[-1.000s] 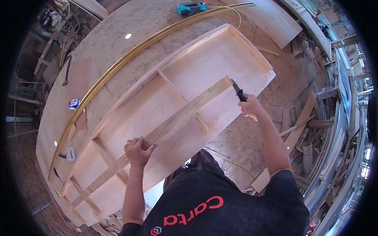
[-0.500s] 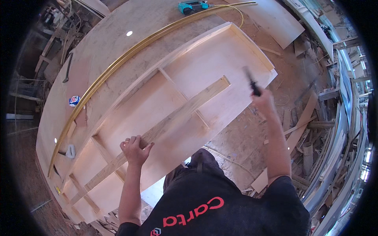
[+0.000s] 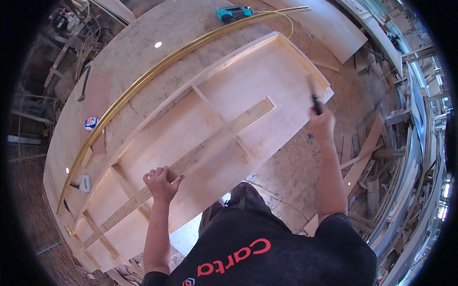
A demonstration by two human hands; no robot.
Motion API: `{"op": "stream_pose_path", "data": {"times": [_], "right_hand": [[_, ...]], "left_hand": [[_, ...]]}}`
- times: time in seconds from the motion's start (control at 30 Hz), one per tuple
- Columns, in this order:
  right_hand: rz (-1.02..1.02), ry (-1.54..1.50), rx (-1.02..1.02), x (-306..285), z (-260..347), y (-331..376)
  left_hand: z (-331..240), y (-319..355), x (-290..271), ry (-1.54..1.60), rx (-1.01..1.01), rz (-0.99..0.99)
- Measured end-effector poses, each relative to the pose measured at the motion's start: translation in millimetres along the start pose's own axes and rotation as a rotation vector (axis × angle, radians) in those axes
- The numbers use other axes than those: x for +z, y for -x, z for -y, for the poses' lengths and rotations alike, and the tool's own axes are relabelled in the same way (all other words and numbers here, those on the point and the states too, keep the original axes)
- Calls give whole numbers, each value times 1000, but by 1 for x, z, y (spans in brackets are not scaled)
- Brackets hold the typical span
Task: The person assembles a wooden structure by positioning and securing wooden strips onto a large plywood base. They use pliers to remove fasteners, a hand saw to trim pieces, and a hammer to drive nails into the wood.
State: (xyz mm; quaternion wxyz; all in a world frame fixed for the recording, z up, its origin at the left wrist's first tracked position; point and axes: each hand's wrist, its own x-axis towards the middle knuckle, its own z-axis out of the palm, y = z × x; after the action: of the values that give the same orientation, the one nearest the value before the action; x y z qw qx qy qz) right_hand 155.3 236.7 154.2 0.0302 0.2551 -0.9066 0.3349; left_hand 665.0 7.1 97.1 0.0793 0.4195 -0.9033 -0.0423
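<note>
The person's left hand (image 3: 161, 181) lies palm down, fingers spread a little, pressing on a long wooden batten (image 3: 191, 162) and closed around nothing. That batten runs slantwise along a big pale plywood panel (image 3: 267, 81), from near its lower left end up toward the middle, where it stops at a square-cut end. The right hand (image 3: 321, 123) is raised off the panel's right edge, fist clamped around the dark handle of a hammer (image 3: 313, 97), whose upper part is blurred so I cannot make out its head. The panel has raised strips along its far edge and short cross pieces that split it into compartments; the batten crosses several of them. It rests on a broad, rough worktable (image 3: 143, 28) that curves away under the lens. Just beyond the panel a thin yellow strip (image 3: 157, 71) sweeps in a long arc along the table, from the lower left up to the top right. At the far end of that arc sits a teal power tool (image 3: 233, 13). On the left part of the table, well apart from both hands, lies a small round tape measure (image 3: 91, 123), and farther back a dark pry bar (image 3: 84, 84). To the right of the table the floor is littered with wood offcuts (image 3: 367, 157) and shavings.
</note>
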Motion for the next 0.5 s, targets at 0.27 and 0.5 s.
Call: {"op": "stream_pose_path", "data": {"times": [0.27,0.5], "right_hand": [[701,-66,-8,35,43,75],[1058,24,-158,30,53,89]], "left_hand": [[4,4,0,4,-72,44],[1,2,0,-2,-52,41]]}}
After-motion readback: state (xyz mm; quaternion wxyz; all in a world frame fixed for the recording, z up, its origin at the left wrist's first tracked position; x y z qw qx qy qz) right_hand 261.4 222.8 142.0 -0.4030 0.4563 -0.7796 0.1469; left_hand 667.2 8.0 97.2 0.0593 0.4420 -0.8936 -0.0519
